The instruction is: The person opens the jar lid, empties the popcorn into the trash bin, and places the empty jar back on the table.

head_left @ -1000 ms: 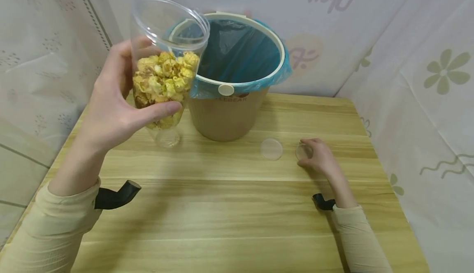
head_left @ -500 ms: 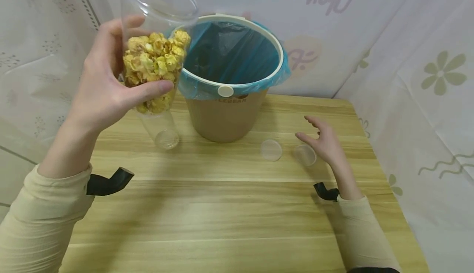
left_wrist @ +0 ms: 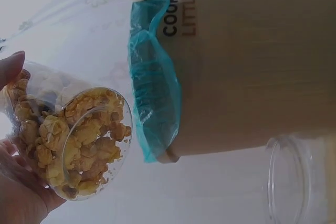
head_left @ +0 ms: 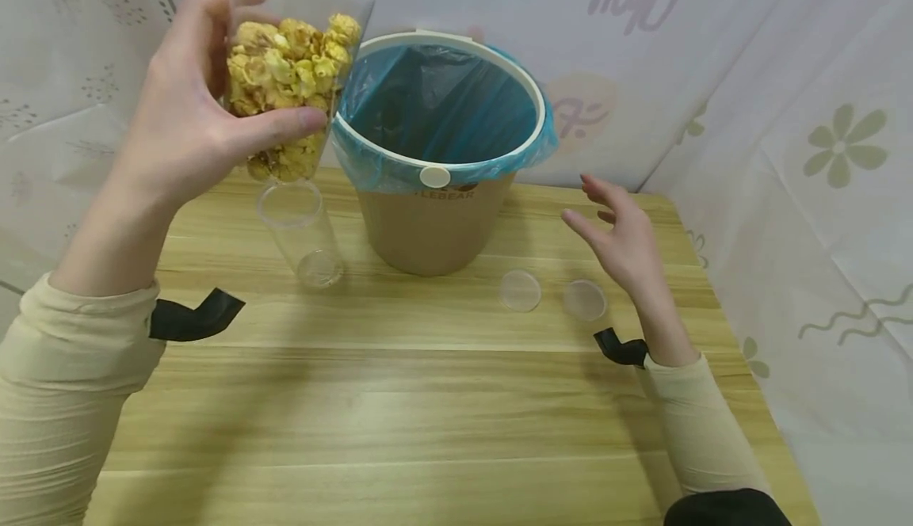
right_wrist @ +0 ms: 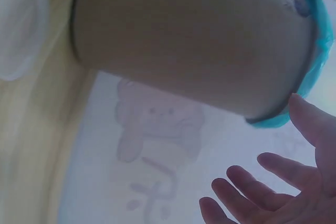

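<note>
My left hand [head_left: 192,106] grips a clear plastic jar of yellow popcorn [head_left: 292,66], held up in the air at the upper left of the head view. The jar has no lid on, and its top edge runs out of that view. Below it an empty clear jar [head_left: 299,233] stands on the table. My right hand [head_left: 620,233] hovers over the right side of the table with fingers spread and nothing in it. Two round clear lids, one left [head_left: 520,291] and one right [head_left: 585,300], lie flat on the wood near that hand.
A brown trash bin [head_left: 435,229] with a blue bag [head_left: 531,150] folded over its rim stands at the back, between the hands. The bin's mouth faces up. Patterned sheets [head_left: 842,217] hang behind and beside the wooden table [head_left: 399,415].
The right hand has let go of the right lid, opened its fingers and risen away from it. My left hand has lifted the popcorn jar higher and slightly left, above the empty jar.
</note>
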`<action>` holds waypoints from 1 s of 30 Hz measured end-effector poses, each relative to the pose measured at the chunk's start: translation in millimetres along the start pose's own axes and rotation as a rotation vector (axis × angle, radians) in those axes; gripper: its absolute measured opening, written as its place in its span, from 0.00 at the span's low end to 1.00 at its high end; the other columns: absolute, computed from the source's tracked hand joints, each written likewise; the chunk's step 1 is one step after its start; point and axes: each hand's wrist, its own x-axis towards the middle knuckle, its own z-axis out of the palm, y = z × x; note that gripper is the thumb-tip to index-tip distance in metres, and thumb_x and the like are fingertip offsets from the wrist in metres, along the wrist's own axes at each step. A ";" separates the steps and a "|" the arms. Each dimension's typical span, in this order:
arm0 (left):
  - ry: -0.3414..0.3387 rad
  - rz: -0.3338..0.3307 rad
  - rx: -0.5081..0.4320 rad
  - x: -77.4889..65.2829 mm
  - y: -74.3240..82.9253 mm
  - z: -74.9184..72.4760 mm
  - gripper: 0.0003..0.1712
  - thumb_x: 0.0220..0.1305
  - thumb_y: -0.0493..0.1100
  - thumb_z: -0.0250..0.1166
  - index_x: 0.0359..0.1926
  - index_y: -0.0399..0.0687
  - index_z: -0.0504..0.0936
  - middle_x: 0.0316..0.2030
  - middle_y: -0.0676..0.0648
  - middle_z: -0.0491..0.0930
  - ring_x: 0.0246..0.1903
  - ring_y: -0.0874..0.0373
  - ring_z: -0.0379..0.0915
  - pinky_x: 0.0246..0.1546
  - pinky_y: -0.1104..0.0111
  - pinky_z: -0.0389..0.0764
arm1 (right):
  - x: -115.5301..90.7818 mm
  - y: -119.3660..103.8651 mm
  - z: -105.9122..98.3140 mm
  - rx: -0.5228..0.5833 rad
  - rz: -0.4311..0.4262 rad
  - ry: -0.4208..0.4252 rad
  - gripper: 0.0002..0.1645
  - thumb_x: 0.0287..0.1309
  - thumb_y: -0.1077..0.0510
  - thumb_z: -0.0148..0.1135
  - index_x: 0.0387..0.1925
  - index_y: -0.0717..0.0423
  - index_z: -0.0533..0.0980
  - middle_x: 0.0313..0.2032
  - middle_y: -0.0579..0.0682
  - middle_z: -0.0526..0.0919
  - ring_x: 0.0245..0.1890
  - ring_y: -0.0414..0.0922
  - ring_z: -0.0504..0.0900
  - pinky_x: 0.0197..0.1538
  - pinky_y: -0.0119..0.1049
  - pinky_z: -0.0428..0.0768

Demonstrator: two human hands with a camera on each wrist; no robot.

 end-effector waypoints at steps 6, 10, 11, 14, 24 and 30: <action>0.001 -0.019 0.002 6.7 -0.4 -5.1 0.51 0.49 0.32 0.79 0.72 0.61 0.67 0.59 0.58 0.76 0.49 0.62 0.75 0.45 0.80 0.77 | 10.9 -25.2 -2.7 0.042 -0.013 -0.004 0.39 0.67 0.41 0.66 0.75 0.40 0.66 0.70 0.52 0.76 0.71 0.50 0.73 0.72 0.53 0.73; -0.001 -0.060 0.035 10.8 -1.0 -10.3 0.52 0.50 0.35 0.79 0.73 0.64 0.65 0.59 0.60 0.74 0.50 0.64 0.74 0.45 0.82 0.76 | 22.0 -41.9 -3.0 0.089 -0.007 -0.009 0.38 0.67 0.40 0.65 0.75 0.37 0.65 0.69 0.52 0.77 0.70 0.48 0.75 0.72 0.51 0.74; -0.003 -0.064 0.049 12.3 -1.2 -11.6 0.52 0.51 0.36 0.79 0.74 0.65 0.65 0.59 0.61 0.73 0.50 0.64 0.73 0.45 0.82 0.76 | 24.9 -45.8 -2.9 0.104 -0.007 -0.008 0.39 0.67 0.40 0.65 0.76 0.38 0.65 0.69 0.52 0.77 0.70 0.48 0.75 0.72 0.51 0.74; -0.011 -0.075 0.082 17.5 -2.3 -14.4 0.52 0.52 0.38 0.79 0.74 0.65 0.64 0.59 0.62 0.72 0.50 0.66 0.72 0.44 0.82 0.75 | 32.9 -56.3 -3.3 0.148 -0.012 -0.006 0.39 0.68 0.40 0.63 0.76 0.38 0.64 0.69 0.52 0.76 0.69 0.48 0.75 0.72 0.52 0.74; -0.066 -0.126 0.226 33.1 -8.0 -19.0 0.54 0.54 0.45 0.79 0.76 0.70 0.60 0.58 0.65 0.64 0.51 0.69 0.65 0.48 0.79 0.70 | 66.0 -71.6 -1.4 0.215 0.035 -0.063 0.41 0.69 0.36 0.60 0.78 0.37 0.60 0.72 0.51 0.71 0.69 0.49 0.76 0.69 0.52 0.78; -0.092 -0.150 0.358 42.0 -9.0 -21.1 0.54 0.54 0.51 0.78 0.77 0.76 0.58 0.69 0.56 0.65 0.55 0.68 0.61 0.55 0.75 0.68 | 84.5 -69.4 5.0 0.266 0.072 -0.108 0.44 0.69 0.36 0.58 0.79 0.43 0.58 0.75 0.54 0.68 0.72 0.50 0.73 0.68 0.50 0.79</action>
